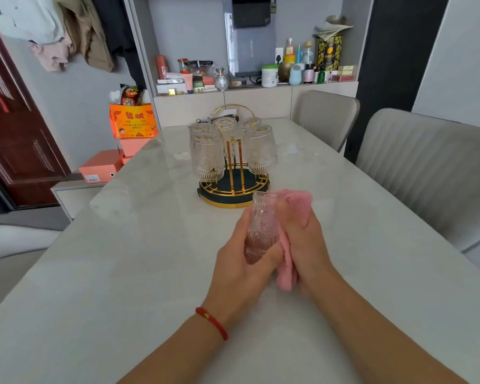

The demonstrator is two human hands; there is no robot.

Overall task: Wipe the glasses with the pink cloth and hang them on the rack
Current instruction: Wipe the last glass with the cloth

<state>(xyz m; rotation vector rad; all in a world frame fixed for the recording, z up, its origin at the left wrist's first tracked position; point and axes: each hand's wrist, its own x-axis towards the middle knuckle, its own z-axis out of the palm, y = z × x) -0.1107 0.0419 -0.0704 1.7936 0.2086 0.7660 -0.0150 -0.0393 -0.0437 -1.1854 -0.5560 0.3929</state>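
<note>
My left hand (244, 261) grips a clear embossed glass (261, 225), held above the table's middle with its rim pointing away from me. Against the glass's right side my right hand (305, 245) holds the pink cloth (298, 206), which bunches above my fingers and hangs below my palm. Beyond my hands stands the gold wire rack (233, 189) on a round dark tray. Several matching glasses (207, 156) hang upside down on its arms.
The pale marble table (122, 273) stretches from me to the far wall. Two grey padded chairs (427, 167) stand along its right side. Orange boxes (133, 120) sit off the table's left far corner. A cluttered shelf (261, 76) lies behind the rack.
</note>
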